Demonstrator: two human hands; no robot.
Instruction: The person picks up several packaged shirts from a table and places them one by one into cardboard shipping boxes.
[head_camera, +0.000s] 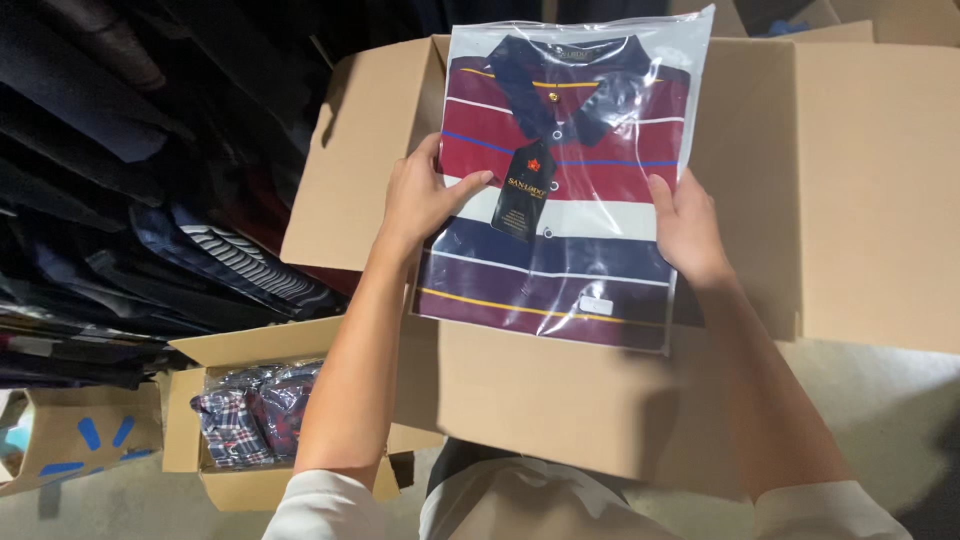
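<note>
Since that bagged shirt (570, 180) is only pinched at its two side edges, biggest risk imo is the slick plastic sliding out of the fingers. The bag looks glossy w/ lots of glare, so not much friction there. If one side lets go, the whole thing prob swings down and drops into the big box (860, 190) crooked, or bends in the middle and creases the fold. The hang tag (525, 195) inside could shift too, tho that's minor.

Where it is rn: held up flat, facing the camera, over the open big box, collar end away from the person. It isn't resting on anything afaict.

Left hand (425, 200): forearm comes up from bottom left, wrist roughly straight, thumb lying across the front of the bag near the tag, fingers tucked behind the edge. So the grip is closed on the bag's left edge.

Right hand (688, 228): arm angles in from bottom right, thumb pointing up along the bag's right edge, fingers behind it & out of sight. Also clamped on, same height more or less.

Small box (245, 415) of plaid shirts sits lower left, well apart from both hands.
</note>
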